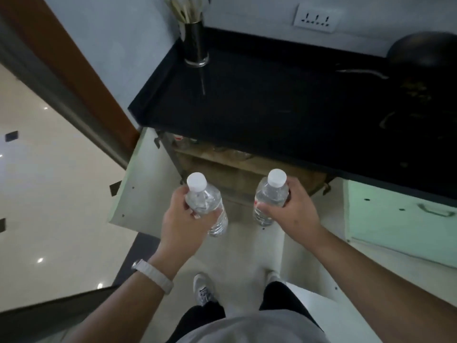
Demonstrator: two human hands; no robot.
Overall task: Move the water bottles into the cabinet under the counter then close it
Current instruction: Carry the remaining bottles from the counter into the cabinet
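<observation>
My left hand [181, 215] grips a clear water bottle [206, 201] with a white cap, held upright over the floor. A second clear water bottle [269, 194], also white-capped, is gripped by my right hand [291, 209]. Both bottles hang in front of the open cabinet [222, 167] under the black counter [259, 100]. The cabinet's pale door [146, 179] is swung open to the left. Wooden shelves show inside, with some clear bottles dimly seen on the upper shelf.
A dark cup of utensils [195, 43] stands at the counter's back left. A black pan [420, 50] sits at the back right. A shut pale green door with a handle [400, 219] is to the right. My feet [205, 290] stand on light tiles.
</observation>
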